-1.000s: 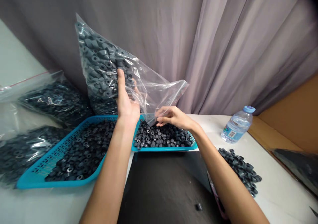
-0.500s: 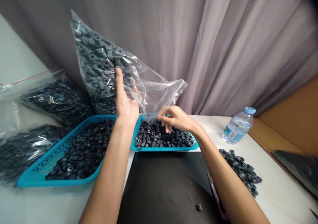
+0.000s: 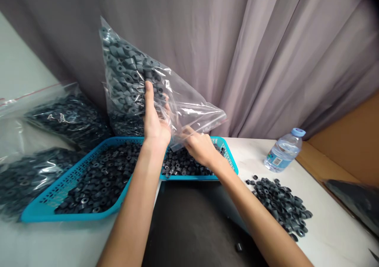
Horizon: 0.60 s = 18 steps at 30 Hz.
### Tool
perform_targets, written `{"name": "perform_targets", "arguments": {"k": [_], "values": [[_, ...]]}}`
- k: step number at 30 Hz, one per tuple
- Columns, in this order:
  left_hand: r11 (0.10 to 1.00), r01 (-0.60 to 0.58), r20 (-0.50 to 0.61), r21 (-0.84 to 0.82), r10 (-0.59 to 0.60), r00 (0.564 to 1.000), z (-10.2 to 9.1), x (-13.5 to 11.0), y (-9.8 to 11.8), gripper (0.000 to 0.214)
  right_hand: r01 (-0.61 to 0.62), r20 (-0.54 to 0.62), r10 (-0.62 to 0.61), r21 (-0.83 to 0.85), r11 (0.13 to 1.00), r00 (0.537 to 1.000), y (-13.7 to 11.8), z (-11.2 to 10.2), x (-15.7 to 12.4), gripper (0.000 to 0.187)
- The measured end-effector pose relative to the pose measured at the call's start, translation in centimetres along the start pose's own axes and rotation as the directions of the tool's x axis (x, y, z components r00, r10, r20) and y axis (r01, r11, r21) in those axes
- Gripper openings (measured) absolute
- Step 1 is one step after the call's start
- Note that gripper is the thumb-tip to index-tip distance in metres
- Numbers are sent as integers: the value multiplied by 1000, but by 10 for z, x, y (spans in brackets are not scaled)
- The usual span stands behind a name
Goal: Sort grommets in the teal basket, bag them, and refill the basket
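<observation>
A clear plastic bag of small dark grey rubber-looking rings hangs tilted above the baskets. My left hand grips it from below, thumb up along its front. Its loose end stretches to the right, where my right hand has closed fingers on the plastic near the lower edge. The right fingertips are partly hidden by the film. Beneath the hands sits a blue basket of dark rings, partly covered by my right hand and the bag.
A larger blue basket of rings lies at the left, beside other filled bags. On the right stand a water bottle and a pile of rings. One ring lies on the black surface. A cardboard box stands far right.
The bag and my left hand have shifted right and slightly down. My right hand has moved left and now closes on the film. The pinkish tool beside my right forearm is hidden.
</observation>
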<state>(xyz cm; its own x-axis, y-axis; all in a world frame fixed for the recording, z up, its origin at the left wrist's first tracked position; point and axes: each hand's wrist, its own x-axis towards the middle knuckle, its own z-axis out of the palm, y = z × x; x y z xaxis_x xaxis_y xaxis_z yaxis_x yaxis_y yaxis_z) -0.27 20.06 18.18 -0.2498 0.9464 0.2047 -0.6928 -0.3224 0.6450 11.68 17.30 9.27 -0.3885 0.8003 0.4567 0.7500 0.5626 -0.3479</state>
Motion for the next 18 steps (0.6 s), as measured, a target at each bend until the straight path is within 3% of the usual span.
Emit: {"name": "perform_targets", "arguments": {"k": [2,10,15,18], "values": [[1000,15,14,-10,-15,1000,1,-2,-4,27,-18,-47,16,-26,1000,999,0,6,1,34],[999,35,-10,34,-35,999,7,-11,-20,29,-37,-112,52,131,991,992,8,20,5,20],[999,31,3,42,-31,1000,8,-13,-22,37,-44,-82,67,251,967,994,8,24,8,17],[998,43,15,46,-44,999,8,-14,-24,44,-58,-6,62,299,952,998,5,20,10,17]]}}
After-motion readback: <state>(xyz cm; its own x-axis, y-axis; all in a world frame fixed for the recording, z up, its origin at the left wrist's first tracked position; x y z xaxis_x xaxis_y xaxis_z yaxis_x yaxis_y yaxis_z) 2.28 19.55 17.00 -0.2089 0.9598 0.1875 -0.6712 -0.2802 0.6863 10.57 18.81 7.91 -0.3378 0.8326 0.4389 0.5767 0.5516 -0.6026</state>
